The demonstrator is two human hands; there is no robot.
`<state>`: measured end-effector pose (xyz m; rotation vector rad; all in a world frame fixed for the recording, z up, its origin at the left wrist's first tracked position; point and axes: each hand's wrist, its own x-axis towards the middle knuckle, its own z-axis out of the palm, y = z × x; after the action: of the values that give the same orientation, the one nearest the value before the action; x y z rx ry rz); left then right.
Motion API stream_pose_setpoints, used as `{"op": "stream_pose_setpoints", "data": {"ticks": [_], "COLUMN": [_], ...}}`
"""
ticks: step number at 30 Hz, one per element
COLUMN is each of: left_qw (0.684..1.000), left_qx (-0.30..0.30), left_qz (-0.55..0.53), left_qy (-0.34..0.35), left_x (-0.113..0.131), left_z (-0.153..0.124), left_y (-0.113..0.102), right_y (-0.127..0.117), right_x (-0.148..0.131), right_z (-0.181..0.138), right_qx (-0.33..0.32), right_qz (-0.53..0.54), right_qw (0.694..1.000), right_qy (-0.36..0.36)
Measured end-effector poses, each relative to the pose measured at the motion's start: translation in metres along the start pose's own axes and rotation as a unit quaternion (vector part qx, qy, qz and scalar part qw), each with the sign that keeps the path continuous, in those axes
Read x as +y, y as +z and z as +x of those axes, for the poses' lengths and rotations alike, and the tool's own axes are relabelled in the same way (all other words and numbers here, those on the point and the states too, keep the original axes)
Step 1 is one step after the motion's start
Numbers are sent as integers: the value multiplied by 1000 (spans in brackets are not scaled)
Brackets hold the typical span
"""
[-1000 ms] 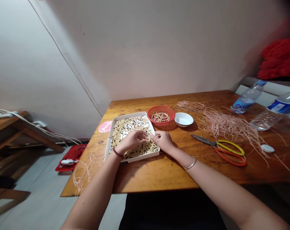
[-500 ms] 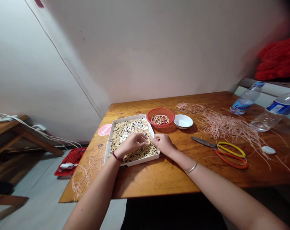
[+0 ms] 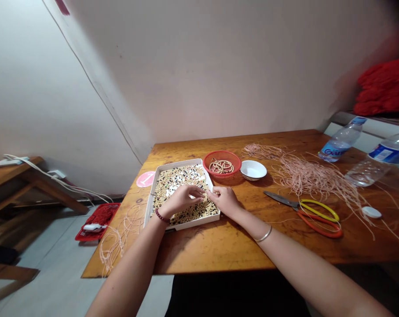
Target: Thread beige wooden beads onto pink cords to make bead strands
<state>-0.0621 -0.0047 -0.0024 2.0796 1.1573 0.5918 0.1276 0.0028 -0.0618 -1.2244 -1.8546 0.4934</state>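
Your left hand (image 3: pixel 179 201) and right hand (image 3: pixel 224 202) reached over the mixed beads (image 3: pixel 186 215) in a white tray (image 3: pixel 177 164) near the wooden table's (image 3: pixel 219 251) left edge. Your fingertips (image 3: pixel 203 192) drew close together above the tray's right side; you could not tell whether they pinched anything. A red basket (image 3: pixel 221 152) holding bead strands (image 3: pixel 221 166) sat beyond the tray, beside a white bowl (image 3: pixel 253 162).

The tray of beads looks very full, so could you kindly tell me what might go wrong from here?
The left hand and right hand both work over the shallow white tray, so a knock could spill beads over its low rim. The loose pale cords could also snag on the scissors beside them.
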Motion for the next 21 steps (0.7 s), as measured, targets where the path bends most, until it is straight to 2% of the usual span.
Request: {"op": "stream_pose_setpoints", "data": {"ticks": [5,14,21], "left_qw": [1000,995,993], "left_qx": [-10,81,92], "left_qz": [-2,-56,-68], "left_qy": [-2,-2,-2], "left_x": [2,-1,-2], "left_z": [-1,-3,-2], "left_y": [-1,1,0], "right_y": [4,8,8], "right_x": [2,9,9], "right_z": [1,4,3], "right_qx": [-9,0,0], "right_qz": [44,99,84], "right_qw": [999,994,996], "right_qy": [25,53,42]}}
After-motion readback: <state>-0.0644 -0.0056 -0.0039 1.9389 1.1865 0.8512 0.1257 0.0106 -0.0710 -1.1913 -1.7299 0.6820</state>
